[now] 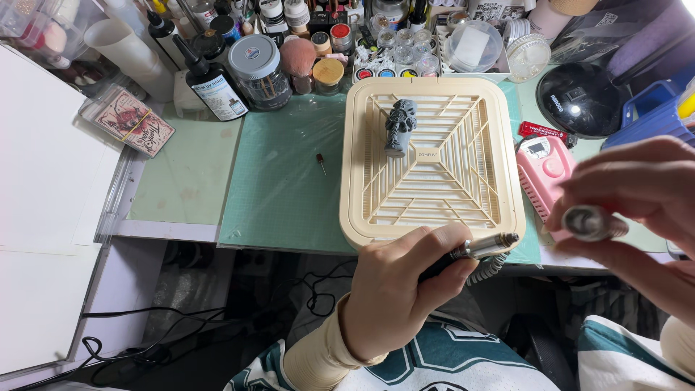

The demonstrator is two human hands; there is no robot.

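Head view, looking down at a cluttered craft desk. The left hand (398, 289) is clamped around a slim rotary tool handpiece (474, 251), held at the near edge of a cream slatted tray (432, 206); its coiled cord trails below. The handpiece looks stiff, light and smooth, best gripped along the barrel like a pen. The right hand (637, 210) pinches a small metal cylinder (594, 222), blurred. A grey figurine (399, 127) stands on the tray, untouched. A pink control unit (544, 174) sits beside it.

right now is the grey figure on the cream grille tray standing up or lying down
Lying down. The grey figure rests lengthwise on the slats of the cream grille tray, its full length seen from above, clear of both hands.
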